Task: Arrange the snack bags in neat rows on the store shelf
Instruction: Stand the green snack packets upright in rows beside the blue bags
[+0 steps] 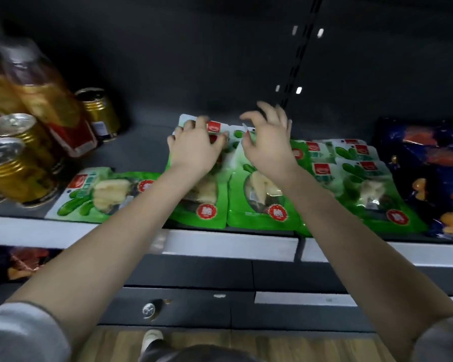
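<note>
Green snack bags (262, 205) lie flat on the shelf (136, 152), in overlapping rows at centre and right. One stray bag (102, 194) lies sideways at left front.

Left hand (194, 147): fingers curled over the top edge of the rear bag (216, 126), gripping it.

Right hand (269, 145): fingers spread and loosely bent above the neighbouring bag, holding nothing; contact not discernible.

Gold cans (14, 173) stand at left; a dark blue bag (429, 178) lies at right.
</note>
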